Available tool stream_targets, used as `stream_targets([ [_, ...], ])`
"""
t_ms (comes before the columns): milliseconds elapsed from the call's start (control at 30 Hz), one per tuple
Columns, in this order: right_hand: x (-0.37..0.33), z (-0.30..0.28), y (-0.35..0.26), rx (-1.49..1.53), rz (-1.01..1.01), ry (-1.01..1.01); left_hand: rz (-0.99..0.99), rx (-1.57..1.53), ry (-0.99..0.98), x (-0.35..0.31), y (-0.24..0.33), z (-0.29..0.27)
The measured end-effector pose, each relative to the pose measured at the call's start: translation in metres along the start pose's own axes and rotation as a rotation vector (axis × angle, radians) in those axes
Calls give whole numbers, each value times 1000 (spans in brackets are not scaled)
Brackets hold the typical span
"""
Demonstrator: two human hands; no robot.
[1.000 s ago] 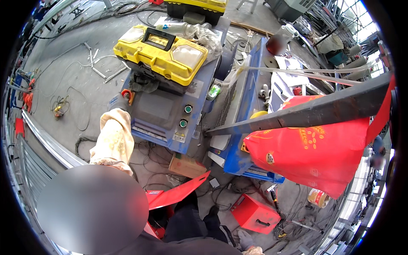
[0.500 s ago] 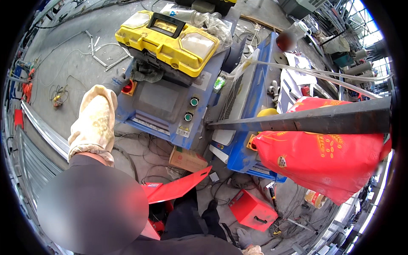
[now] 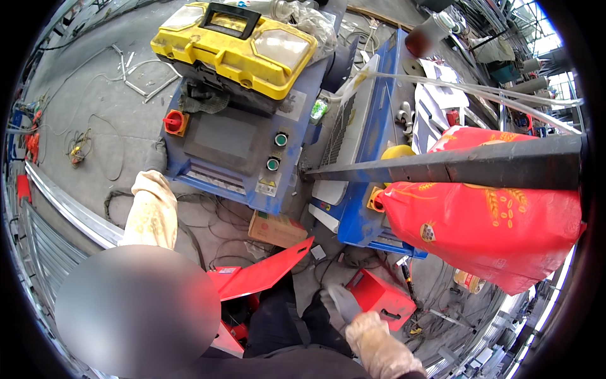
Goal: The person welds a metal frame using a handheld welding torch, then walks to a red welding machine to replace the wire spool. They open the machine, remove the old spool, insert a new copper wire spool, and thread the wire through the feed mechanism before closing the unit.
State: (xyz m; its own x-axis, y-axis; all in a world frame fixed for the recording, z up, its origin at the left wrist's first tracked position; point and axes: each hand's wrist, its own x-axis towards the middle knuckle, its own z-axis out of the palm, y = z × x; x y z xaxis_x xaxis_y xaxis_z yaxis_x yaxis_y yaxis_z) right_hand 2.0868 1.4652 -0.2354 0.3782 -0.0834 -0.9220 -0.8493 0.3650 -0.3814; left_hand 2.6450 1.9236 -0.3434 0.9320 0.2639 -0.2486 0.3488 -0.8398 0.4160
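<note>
Beside the left edge of a blue machine cabinet, my left hand in a dark grey work glove hangs just below an orange plate with a red rotary switch; its fingers are hard to make out. My right hand, in a grey glove under a beige sleeve, is in front of my legs, next to a red metal box with a black handle. Motion smears its fingers. A dark screen panel and two green push buttons are on the cabinet top.
A yellow and black toolbox sits on the cabinet's far part. A black metal bar crosses at right above a second blue machine, beside a red sack. An open red panel, a cardboard box and cables lie lower down.
My left hand has left the red rotary switch and dropped toward me along the cabinet edge. My right hand has risen from the lower edge to beside the red box.
</note>
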Motion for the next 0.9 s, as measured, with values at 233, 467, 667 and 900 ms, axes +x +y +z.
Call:
stream_targets([
  [233,115,133,-143,183,-67,-234,5,42,58,9,-18,13],
  [467,143,193,-189,630,-56,-241,-13,25,39,-4,-7,7],
  [667,128,177,-191,620,-73,-228,-20,85,0,-41,-3,0],
  [900,96,152,-203,486,-77,-86,-72,-14,-45,-101,35,-16],
])
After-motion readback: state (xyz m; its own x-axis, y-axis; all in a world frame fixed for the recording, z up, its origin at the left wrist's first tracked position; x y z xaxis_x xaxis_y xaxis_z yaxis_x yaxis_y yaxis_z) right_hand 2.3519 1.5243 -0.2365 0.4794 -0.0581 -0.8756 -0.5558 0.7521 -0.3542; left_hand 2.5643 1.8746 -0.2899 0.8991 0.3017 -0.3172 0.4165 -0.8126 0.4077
